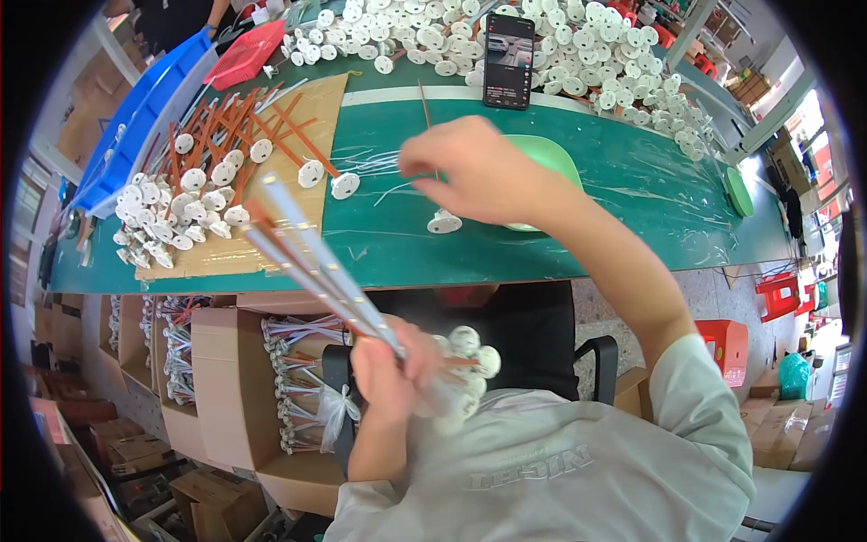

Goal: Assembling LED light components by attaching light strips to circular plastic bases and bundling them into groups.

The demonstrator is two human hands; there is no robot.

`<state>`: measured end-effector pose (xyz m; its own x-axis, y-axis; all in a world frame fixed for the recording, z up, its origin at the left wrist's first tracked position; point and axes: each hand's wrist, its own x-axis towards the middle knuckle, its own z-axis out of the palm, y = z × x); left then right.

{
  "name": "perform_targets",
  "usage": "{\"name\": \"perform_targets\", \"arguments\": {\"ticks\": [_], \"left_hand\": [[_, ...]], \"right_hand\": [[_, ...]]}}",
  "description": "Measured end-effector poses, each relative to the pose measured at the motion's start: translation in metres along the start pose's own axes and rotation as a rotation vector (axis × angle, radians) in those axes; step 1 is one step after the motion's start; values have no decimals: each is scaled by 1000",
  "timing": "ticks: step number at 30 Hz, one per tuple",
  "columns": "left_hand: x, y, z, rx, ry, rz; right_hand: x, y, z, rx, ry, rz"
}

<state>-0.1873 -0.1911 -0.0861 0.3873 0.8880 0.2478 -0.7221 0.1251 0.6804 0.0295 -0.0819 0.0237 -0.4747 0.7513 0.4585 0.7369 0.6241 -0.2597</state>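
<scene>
My left hand (393, 366) is wrapped round a bundle of LED strips (312, 257), pale and brown, with dots along them. White round disc ends (470, 366) stick out of the fist near my shirt; the bundle is blurred. Over the green table, my right hand (470, 167) has its fingers curled and thumb close to them. What lies between its fingertips is hard to make out. White wire ties (366, 163) spread just left of those fingertips. A single strip with a white disc (444, 222) lies beneath the hand, partly hidden by it.
A cardboard sheet (302, 208) bears a heap of disc-ended strips. White discs (433, 36) pile along the back, beside a propped phone (508, 63). A green plate (553, 158) is partly behind my right arm. Blue bin (135, 117) stands left; open cartons (221, 379) sit below.
</scene>
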Motion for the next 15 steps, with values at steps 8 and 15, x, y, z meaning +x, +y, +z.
{"name": "perform_targets", "arguments": {"ticks": [8, 15], "left_hand": [[9, 19, -13, 124, 58, 81], [10, 10, -19, 157, -5, -8]], "right_hand": [[50, 20, 47, -269, -569, 306], [49, 35, 54, -192, -527, 324]]}}
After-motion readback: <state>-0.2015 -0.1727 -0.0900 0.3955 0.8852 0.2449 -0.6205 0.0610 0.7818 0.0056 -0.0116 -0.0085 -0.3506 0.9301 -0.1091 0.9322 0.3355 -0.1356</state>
